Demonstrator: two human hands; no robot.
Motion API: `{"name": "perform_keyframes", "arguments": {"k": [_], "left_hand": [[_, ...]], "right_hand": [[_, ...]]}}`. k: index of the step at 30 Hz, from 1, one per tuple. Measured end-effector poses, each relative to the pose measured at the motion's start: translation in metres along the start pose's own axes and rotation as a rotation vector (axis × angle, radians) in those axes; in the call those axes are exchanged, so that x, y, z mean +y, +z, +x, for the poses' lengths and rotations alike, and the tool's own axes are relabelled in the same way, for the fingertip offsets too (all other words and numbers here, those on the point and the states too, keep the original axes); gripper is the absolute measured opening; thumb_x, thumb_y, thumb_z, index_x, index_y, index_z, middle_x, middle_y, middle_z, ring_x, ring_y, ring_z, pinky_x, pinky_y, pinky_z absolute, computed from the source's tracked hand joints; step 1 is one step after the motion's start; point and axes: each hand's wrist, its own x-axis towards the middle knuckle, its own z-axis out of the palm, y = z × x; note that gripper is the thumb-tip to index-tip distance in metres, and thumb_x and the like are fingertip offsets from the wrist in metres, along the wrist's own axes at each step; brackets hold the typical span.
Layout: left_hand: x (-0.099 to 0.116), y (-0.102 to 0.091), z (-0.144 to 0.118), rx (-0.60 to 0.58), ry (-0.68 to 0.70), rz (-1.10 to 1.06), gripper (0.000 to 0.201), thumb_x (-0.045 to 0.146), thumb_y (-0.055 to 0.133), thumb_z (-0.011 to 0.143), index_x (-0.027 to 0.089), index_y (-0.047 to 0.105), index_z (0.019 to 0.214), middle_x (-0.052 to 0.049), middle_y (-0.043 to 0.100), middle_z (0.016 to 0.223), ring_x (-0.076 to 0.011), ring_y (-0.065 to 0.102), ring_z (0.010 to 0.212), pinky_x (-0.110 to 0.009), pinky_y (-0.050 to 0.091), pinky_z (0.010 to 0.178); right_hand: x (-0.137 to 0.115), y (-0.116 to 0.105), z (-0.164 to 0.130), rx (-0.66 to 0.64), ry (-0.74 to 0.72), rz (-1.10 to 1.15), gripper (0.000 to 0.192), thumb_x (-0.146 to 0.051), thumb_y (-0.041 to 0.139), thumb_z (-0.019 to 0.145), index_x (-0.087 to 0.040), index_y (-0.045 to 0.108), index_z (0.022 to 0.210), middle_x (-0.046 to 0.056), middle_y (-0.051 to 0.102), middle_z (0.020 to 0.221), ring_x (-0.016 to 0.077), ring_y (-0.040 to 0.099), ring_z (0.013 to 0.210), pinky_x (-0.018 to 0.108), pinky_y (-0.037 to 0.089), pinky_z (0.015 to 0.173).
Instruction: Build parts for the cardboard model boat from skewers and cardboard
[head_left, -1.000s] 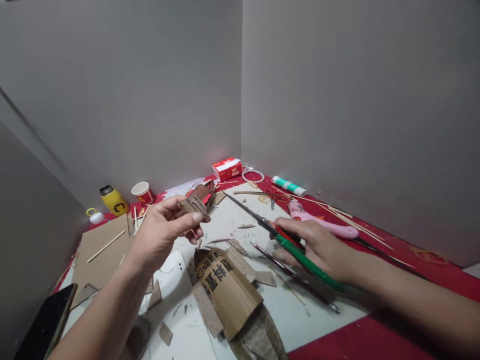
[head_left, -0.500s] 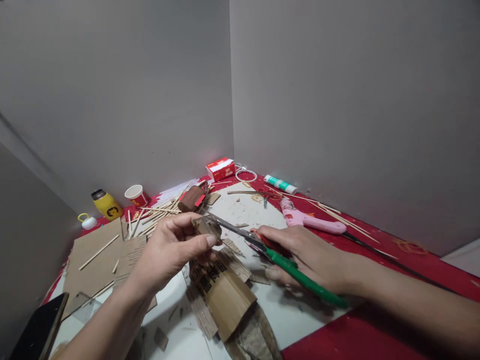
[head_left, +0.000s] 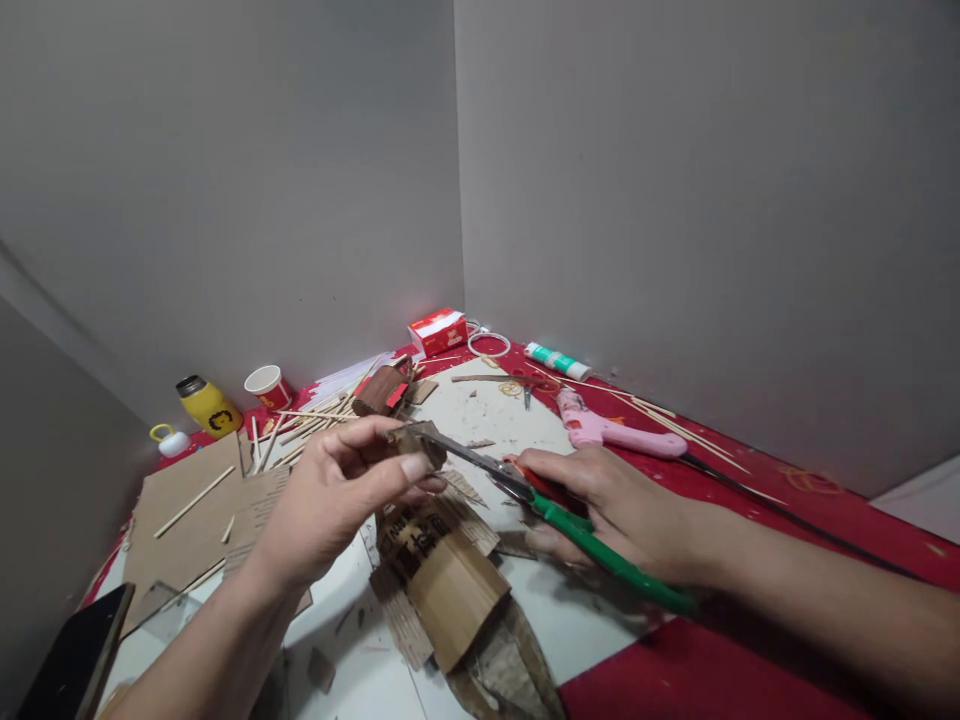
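- Step in hand looks like trimming a small cardboard piece (head_left: 421, 442) with the scissors (head_left: 525, 487), so the main thing is keeping the piece pinched firm and steady while the blades bite.
- The left hand (head_left: 330, 500) is clamped on that cardboard piece, thumb and fingertips closed on it, holding it up off the surface (head_left: 525, 620).
- The right hand (head_left: 622, 510) is wrapped around the green-and-red handles of the scissors, blades pointing left with the tips right at the piece. Can't tell if the blades are parted or closed.
- Best bet is small snips, with the left fingertips kept back from the blade line, since they sit really close to the tips.
- The piece sits between both hands, just above the folded printed cardboard (head_left: 442, 570) lying on the surface.
- Pink glue gun (head_left: 607, 432) lies just beyond the right hand, untouched.
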Motion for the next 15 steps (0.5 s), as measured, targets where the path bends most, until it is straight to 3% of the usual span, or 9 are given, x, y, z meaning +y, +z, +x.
{"name": "perform_keyframes", "arguments": {"k": [4,15], "left_hand": [[-0.002,0.0008,0.0001,0.084,0.045,-0.077,0.009,0.026,0.075,0.078,0.02,0.071,0.085,-0.002,0.074,0.078,-0.0147,0.07,0.07,-0.025,0.058,0.066],[-0.0057,0.0033,0.0017,0.07,0.046,-0.124,0.011,0.026,0.075,0.078,0.019,0.069,0.085,-0.001,0.073,0.072,-0.0129,0.07,0.066,-0.021,0.056,0.06]], "right_hand": [[-0.0009,0.001,-0.0008,0.025,-0.009,0.016,0.031,-0.052,0.053,0.085,-0.022,0.048,0.078,-0.002,0.051,0.06,0.0137,0.041,0.051,0.028,0.033,0.049],[-0.0043,0.0002,0.0002,0.049,-0.085,0.063,0.026,-0.044,0.053,0.088,-0.022,0.046,0.077,-0.003,0.046,0.061,0.0121,0.039,0.053,0.026,0.036,0.05]]}}
